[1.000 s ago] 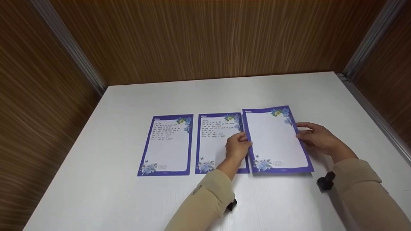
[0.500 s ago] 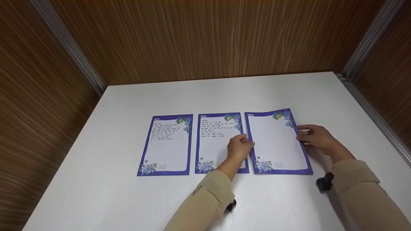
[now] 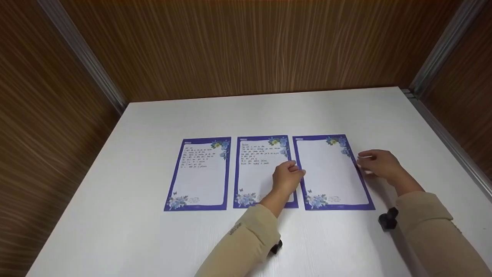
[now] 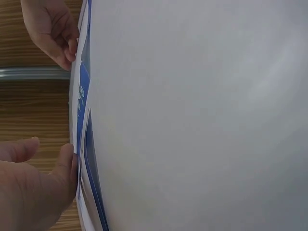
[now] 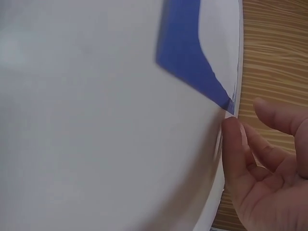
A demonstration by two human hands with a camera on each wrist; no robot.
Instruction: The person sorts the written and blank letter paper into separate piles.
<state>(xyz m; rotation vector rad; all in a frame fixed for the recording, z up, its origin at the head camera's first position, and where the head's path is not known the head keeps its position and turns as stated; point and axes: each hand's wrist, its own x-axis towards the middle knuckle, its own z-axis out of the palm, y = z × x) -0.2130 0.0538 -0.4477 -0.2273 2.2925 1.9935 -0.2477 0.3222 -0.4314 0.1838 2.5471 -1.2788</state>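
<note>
Three purple-bordered sheets of letter paper with blue flowers lie in a row on the white table in the head view. Handwriting fills the upper part of the left sheet (image 3: pixel 201 177) and the middle sheet (image 3: pixel 253 177). The right sheet (image 3: pixel 330 173) bears no writing and lies flat. My left hand (image 3: pixel 286 179) is over the middle sheet, its fingertips at the right sheet's left edge. Thumb and forefinger stand apart in the left wrist view. At the opposite edge is my right hand (image 3: pixel 380 165), its thumb (image 5: pixel 233 144) close by the border and a finger raised apart from it.
A black block-like piece (image 3: pixel 389 219) sits beside the right sleeve, and another (image 3: pixel 276 247) shows by the left sleeve. The white table (image 3: pixel 153 246) meets wood-grain panels (image 3: pixel 246 46) at the back and sides.
The right sheet has come down from a slightly raised, bowed position to lie flat, a little nearer the person. The right hand has loosened from its right edge; the left hand has shifted slightly right.
</note>
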